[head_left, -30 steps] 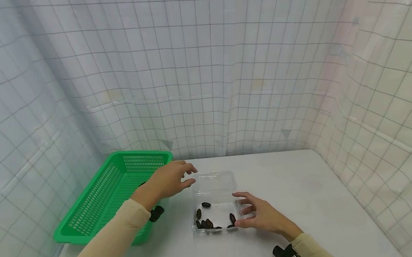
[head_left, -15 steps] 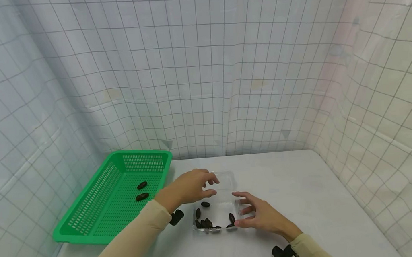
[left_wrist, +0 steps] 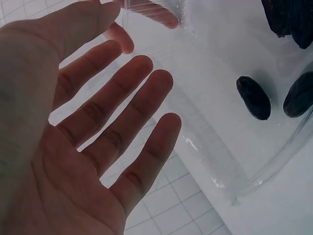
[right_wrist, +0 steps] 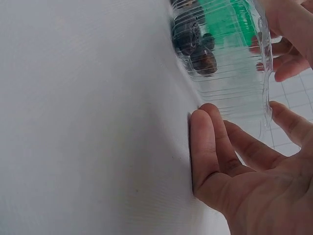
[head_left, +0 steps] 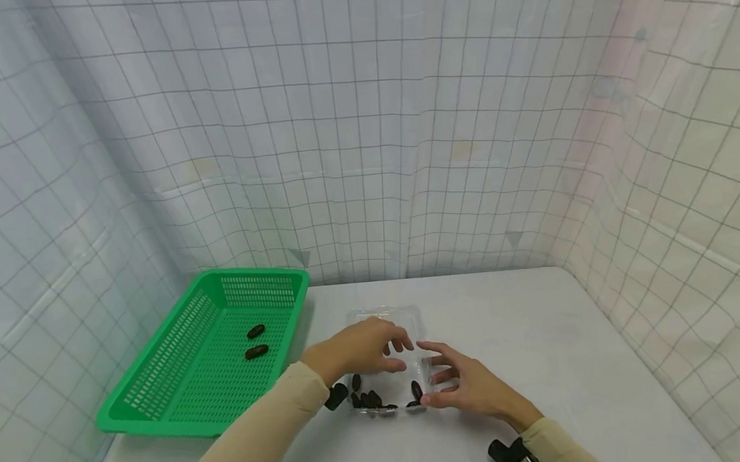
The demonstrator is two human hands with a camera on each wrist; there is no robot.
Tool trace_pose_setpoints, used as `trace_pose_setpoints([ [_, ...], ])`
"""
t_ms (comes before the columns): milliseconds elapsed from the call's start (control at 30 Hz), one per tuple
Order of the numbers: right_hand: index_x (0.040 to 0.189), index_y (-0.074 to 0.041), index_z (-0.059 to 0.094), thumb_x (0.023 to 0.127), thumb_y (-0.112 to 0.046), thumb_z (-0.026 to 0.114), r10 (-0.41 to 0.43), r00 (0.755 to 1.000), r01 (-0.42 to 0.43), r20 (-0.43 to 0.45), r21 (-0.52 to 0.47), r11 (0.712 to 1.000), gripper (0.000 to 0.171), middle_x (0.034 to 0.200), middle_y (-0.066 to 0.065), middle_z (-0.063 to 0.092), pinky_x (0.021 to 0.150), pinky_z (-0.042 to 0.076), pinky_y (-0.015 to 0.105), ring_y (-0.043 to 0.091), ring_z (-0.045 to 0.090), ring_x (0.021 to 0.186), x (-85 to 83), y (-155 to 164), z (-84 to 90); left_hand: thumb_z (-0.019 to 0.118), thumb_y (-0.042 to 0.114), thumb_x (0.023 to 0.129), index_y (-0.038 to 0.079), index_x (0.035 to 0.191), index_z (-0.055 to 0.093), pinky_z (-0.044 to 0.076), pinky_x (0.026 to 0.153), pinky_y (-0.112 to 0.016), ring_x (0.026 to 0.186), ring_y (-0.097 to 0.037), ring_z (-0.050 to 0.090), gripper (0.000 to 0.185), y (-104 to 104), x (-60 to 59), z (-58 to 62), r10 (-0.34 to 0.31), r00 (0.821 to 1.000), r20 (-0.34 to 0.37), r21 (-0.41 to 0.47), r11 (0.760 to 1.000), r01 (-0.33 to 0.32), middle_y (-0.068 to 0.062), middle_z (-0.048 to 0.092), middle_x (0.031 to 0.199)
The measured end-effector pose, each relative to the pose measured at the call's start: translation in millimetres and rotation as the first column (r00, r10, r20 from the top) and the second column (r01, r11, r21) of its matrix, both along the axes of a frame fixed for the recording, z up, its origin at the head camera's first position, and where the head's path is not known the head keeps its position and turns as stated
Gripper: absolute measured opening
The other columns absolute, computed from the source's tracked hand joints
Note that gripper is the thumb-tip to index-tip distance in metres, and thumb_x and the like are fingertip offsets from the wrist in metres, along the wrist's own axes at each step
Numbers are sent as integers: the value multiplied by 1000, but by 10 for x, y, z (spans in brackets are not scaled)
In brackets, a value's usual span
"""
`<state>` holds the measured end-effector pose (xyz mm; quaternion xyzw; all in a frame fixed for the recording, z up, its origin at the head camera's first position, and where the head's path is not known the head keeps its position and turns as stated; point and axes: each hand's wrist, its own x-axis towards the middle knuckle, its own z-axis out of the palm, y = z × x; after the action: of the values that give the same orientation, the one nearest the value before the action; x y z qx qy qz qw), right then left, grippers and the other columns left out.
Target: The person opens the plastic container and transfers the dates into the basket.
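A clear plastic clamshell box (head_left: 393, 387) lies with its lid folded back on the white table. Several dark oblong dates (left_wrist: 254, 98) are inside it, mostly along the front and left walls. My left hand (head_left: 361, 346) hovers over the box near its hinge, palm down, fingers spread and nothing in them. At the box's right side, my right hand (head_left: 470, 384) has its thumb by the front corner and its fingers loosely bent along the wall. The right wrist view has its fingertips (right_wrist: 202, 122) low at the ribbed plastic wall, close to the tabletop.
To the left stands a green slotted basket (head_left: 153, 426) with two dates (head_left: 257, 351) on its bottom. The white table (head_left: 535, 334) extends to the right of the box. White gridded curtains (head_left: 361, 116) enclose the back and both sides.
My left hand has moved right and toward me, from beside the basket to over the box, uncovering the two dates in the basket. My right hand has stayed by the box.
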<state>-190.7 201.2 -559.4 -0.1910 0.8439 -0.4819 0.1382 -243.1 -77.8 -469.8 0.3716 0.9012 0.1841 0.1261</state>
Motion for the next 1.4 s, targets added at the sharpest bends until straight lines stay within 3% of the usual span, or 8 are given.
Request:
trace_pose_setpoints([
  [200, 177, -36, 46, 99, -42, 95, 14, 1000, -14, -9, -2, 1000, 92, 160, 17, 70, 103, 68, 32, 30, 76, 136, 0, 3, -12, 91, 23, 104, 14, 134, 84, 66, 95, -29, 116, -24, 81, 32, 56, -19, -108, -23, 997, 68, 21, 1000, 22, -2, 86, 131],
  [433, 179, -31, 44, 100, -42, 94, 23, 1000, -23, -1, 4, 1000, 94, 161, 14, 69, 104, 69, 34, 30, 76, 137, 4, -4, -16, 95, 20, 99, 15, 128, 87, 64, 91, -25, 107, -13, 78, 31, 116, -20, -211, -48, 989, 139, -6, 999, 49, 3, 87, 125],
  [800, 180, -30, 42, 102, -43, 91, 37, 999, -37, 11, 3, 999, 94, 157, 14, 72, 103, 69, 32, 30, 77, 137, -4, 8, -23, 98, 14, 96, 17, 121, 91, 62, 84, -19, 87, -1, 73, 26, 224, -21, -276, -96, 977, 188, -29, 994, 103, 8, 88, 110],
  [1400, 179, -34, 43, 100, -45, 93, 19, 1000, -19, 4, 2, 1000, 94, 161, 15, 70, 105, 68, 31, 30, 76, 138, -15, 17, -52, 99, 17, 96, 23, 99, 91, 55, 71, -16, 74, 5, 64, 10, 307, -32, -346, -139, 981, 133, -74, 986, 149, 18, 74, 79],
])
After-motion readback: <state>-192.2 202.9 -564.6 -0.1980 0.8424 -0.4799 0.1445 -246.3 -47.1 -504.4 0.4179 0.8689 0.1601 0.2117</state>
